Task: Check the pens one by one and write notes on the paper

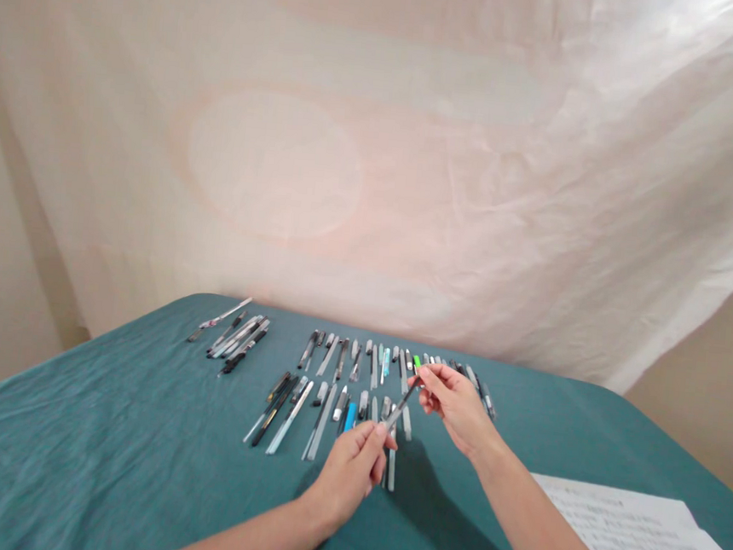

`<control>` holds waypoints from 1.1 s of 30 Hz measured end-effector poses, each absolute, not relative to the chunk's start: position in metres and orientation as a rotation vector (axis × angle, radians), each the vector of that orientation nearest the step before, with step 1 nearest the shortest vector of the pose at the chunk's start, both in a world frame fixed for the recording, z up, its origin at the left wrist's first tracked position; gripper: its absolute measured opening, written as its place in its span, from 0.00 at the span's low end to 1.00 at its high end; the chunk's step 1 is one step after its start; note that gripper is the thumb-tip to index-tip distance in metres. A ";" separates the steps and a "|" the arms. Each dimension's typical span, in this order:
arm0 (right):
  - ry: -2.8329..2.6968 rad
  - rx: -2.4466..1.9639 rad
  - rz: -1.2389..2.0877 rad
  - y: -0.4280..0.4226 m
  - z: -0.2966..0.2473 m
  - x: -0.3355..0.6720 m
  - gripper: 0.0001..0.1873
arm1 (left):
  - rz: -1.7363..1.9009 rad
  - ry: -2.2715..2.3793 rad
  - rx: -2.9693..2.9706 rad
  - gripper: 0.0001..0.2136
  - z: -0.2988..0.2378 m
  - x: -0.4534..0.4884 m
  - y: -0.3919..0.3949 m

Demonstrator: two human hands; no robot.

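Both my hands hold one slim pen [402, 408] a little above a table covered in teal cloth [100, 457]. My left hand [353, 471] pinches its lower end. My right hand [455, 400] pinches its upper end. Under and behind my hands, several pens lie side by side in two rows [331, 383] on the cloth. A smaller group of pens [236, 336] lies apart at the far left.
A printed white sheet of paper [639, 530] lies at the table's right front corner. A pale draped cloth [377, 156] hangs as a backdrop behind the table. The table's far edge runs just past the pens.
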State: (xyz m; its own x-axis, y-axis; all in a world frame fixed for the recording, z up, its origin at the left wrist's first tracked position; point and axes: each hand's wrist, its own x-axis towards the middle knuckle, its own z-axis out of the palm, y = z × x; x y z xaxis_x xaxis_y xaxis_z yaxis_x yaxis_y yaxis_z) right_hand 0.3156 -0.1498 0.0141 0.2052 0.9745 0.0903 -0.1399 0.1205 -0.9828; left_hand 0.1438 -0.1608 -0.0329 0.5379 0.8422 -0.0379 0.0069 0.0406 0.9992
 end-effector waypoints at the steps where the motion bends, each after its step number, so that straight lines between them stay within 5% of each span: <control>1: -0.999 -1.101 1.057 -0.150 0.015 0.317 0.15 | 0.752 0.800 1.400 0.20 -0.032 0.144 -0.161; 10: -0.750 -0.943 0.892 -0.147 0.032 0.356 0.11 | 0.754 0.765 1.423 0.18 -0.032 0.143 -0.164; 24: -1.109 -1.145 1.355 -0.156 0.013 0.315 0.14 | 0.760 0.642 1.286 0.14 -0.032 0.148 -0.162; 33: -1.141 -1.378 1.110 -0.146 0.004 0.333 0.12 | 0.748 0.699 1.380 0.12 -0.037 0.149 -0.162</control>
